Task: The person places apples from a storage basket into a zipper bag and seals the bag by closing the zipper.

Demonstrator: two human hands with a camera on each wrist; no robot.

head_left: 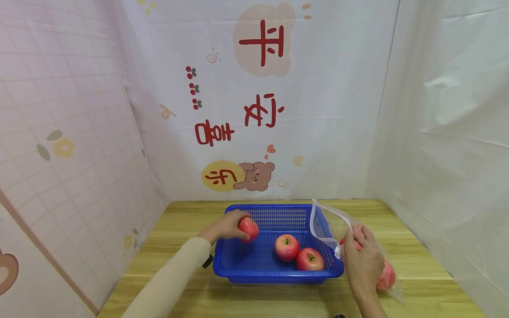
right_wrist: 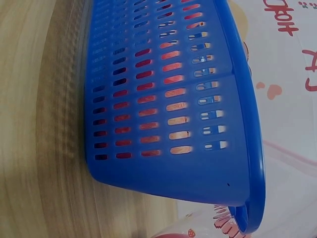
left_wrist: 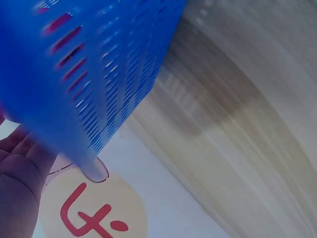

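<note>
While the right hand (head_left: 362,258) sits nearest the camera at the basket's right-hand corner, its fingers pinch the white-edged mouth of a clear plastic bag (head_left: 338,225) and hold it open; two reddish apples show inside the bag, one by the knuckles and one (head_left: 386,276) lower at the right. The bag lies on the tabletop (head_left: 417,260) just beside the blue basket (head_left: 274,276), its mouth touching or overlapping the basket's right rim.

Inside the basket, two loose apples rest near the front right: one (head_left: 310,259) close to the front wall, the other (head_left: 286,247) just behind and left of it, the two touching or nearly so.

Farther back and to the left, the left hand (head_left: 226,226) reaches over the basket's left rim, fingers curled round a third apple (head_left: 248,228) and gripping it above the basket floor. That held apple lies well to the left of the open bag, so the bag's mouth is to the hand's right, across the basket's long axis, with the two loose apples between. The right hand is much the nearer to the bag.

The wrist views show only the slotted basket wall close up, with red glimpsed through the slots. Behind stands a printed white backdrop (head_left: 258,101).
</note>
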